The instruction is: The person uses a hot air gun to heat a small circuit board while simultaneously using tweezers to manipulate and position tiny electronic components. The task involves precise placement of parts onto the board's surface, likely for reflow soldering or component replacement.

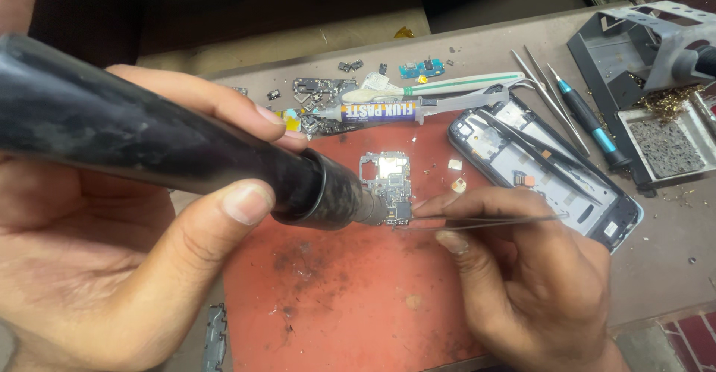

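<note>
So my left hand (112, 268) has its fingers wrapped tight around the fat black hot-air wand (171, 152), nozzle right at the small circuit board (389, 186) on the red mat (343, 290). Right hand (522, 268) fingers pinch thin tweezers (485, 223), tips touching the board's lower edge, just past my fingertips.

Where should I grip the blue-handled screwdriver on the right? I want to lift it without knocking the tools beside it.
Pinch the screwdriver on its blue handle, probably from above. It lies flat and slanted, with metal tweezers close on its left and the grey stand to its right, so the sides look crowded.
</note>
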